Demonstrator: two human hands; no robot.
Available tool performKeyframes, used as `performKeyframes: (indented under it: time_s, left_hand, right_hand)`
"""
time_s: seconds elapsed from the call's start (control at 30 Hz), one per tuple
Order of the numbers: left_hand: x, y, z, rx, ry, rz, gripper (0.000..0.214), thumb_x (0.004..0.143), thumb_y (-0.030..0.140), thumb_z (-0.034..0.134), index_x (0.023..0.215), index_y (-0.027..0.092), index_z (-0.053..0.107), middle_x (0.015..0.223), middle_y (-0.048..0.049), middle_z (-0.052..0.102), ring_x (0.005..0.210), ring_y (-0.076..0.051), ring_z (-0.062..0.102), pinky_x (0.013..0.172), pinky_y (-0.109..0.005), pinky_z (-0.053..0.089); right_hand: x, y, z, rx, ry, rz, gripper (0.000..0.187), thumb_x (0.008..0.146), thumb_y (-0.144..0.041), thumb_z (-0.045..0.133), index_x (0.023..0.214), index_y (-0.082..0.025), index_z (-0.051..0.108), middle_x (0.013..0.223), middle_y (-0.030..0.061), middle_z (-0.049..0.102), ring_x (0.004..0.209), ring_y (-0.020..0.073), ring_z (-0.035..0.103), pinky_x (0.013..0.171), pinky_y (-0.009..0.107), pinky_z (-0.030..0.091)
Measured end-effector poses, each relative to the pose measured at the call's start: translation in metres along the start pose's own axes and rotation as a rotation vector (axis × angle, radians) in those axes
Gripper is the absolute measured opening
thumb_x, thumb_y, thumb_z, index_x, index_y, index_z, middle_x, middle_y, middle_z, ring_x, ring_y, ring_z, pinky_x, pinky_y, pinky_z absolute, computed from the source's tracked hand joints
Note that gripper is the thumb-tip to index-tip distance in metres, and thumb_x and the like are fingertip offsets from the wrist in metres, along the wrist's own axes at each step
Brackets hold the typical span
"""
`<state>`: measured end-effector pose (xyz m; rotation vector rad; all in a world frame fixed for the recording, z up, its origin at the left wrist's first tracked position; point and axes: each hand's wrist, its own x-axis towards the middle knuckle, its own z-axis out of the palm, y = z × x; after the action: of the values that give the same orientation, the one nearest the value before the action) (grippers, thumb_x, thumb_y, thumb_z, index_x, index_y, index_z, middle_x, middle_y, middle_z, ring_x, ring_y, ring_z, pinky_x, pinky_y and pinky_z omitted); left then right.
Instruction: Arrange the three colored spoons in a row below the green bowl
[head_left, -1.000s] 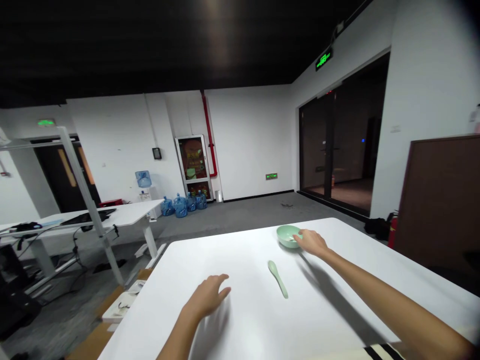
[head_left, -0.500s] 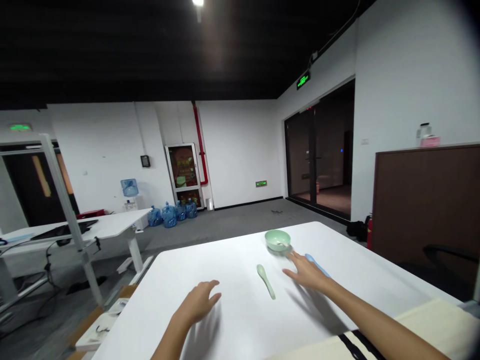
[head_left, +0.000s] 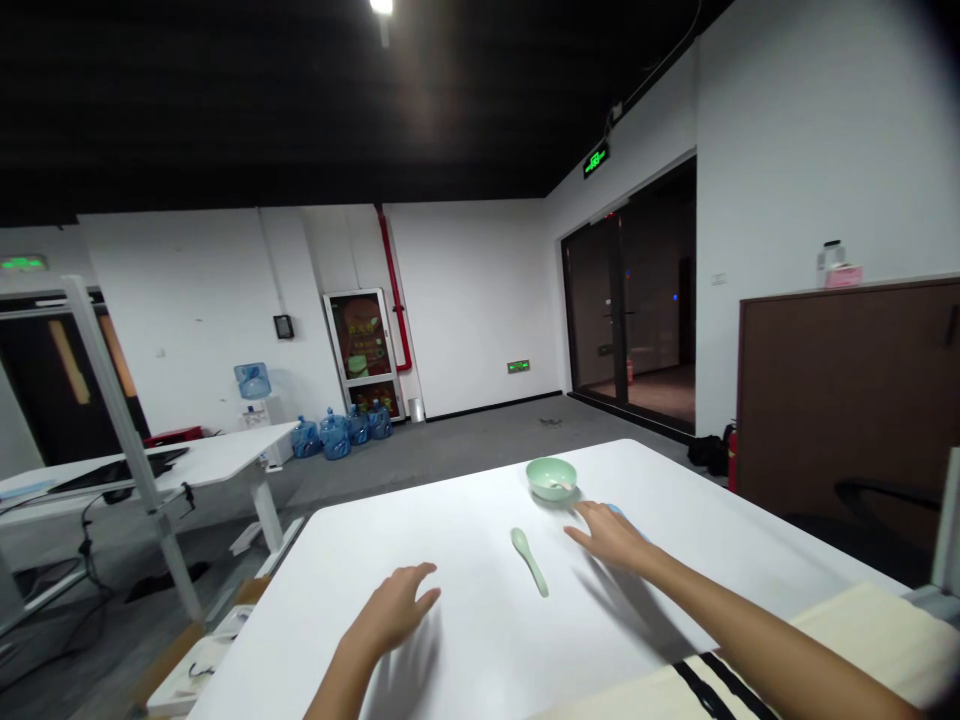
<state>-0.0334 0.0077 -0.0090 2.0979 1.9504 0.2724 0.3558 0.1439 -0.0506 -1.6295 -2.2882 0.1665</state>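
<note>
1. The left grip (head_left: 390,607) is open, its fingers loosely spread, and it holds nothing. It hovers over the white surface (head_left: 420,530), and the nearest thing to it is a green spoon (head_left: 529,562), which lies on its own with the bowl end toward the far edge.
2. The right grip (head_left: 611,538) is also open and empty, with fingers spread, just beside a green bowl (head_left: 551,478) on the surface.
3. A blue item (head_left: 616,510) lies mostly hidden behind the right fingers. I cannot tell what it is, or whether they touch it.
4. Something pale (head_left: 559,485) sits inside the bowl, too small to name.
5. A lit green sign (head_left: 596,160) hangs above a glass door (head_left: 628,290), and a smaller green sign (head_left: 518,366) sits low on the wall. Both are too small to read, as is the poster on a cabinet (head_left: 358,350).
6. Blue water jugs (head_left: 335,438) stand on the floor beside that cabinet.
</note>
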Motion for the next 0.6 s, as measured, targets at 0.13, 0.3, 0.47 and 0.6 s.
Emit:
performKeyframes:
  time_s: [0.13, 0.3, 0.47, 0.6]
  left_hand:
    - [0.001, 0.0, 0.0, 0.002, -0.012, -0.001, 0.055, 0.092, 0.051, 0.041, 0.138, 0.024, 0.052, 0.138, -0.008, 0.059, 0.129, -0.027, 0.051, 0.106, -0.039, 0.04]
    - [0.003, -0.002, 0.002, 0.007, -0.015, -0.005, 0.056, 0.091, 0.052, 0.041, 0.139, 0.026, 0.051, 0.14, -0.0068, 0.057, 0.13, -0.027, 0.05, 0.107, -0.04, 0.039]
    - [0.002, 0.0, 0.002, 0.002, -0.017, -0.002, 0.056, 0.091, 0.052, 0.041, 0.139, 0.025, 0.051, 0.142, -0.0069, 0.056, 0.131, -0.028, 0.049, 0.109, -0.041, 0.037]
    - [0.002, 0.002, 0.001, -0.007, -0.03, -0.023, 0.056, 0.091, 0.053, 0.042, 0.139, 0.025, 0.051, 0.14, -0.0079, 0.057, 0.128, -0.028, 0.051, 0.108, -0.043, 0.039]
  right_hand:
    - [0.026, 0.0, -0.015, -0.059, 0.046, 0.004, 0.051, 0.092, -0.053, 0.043, 0.125, -0.019, 0.06, 0.115, 0.0151, 0.066, 0.107, 0.029, 0.061, 0.087, 0.034, 0.042]
    - [0.081, 0.003, -0.03, -0.104, 0.051, 0.097, 0.044, 0.091, -0.048, 0.045, 0.111, -0.016, 0.068, 0.114, 0.0172, 0.068, 0.107, 0.0288, 0.063, 0.085, 0.032, 0.042]
    - [0.127, 0.009, -0.021, -0.123, 0.009, 0.214, 0.035, 0.088, -0.041, 0.05, 0.102, -0.017, 0.071, 0.112, 0.0168, 0.069, 0.104, 0.0273, 0.065, 0.08, 0.031, 0.044]
    - [0.149, 0.016, 0.0, -0.123, -0.037, 0.283, 0.034, 0.084, -0.039, 0.056, 0.105, -0.016, 0.069, 0.114, 0.0162, 0.068, 0.104, 0.0281, 0.066, 0.077, 0.031, 0.046]
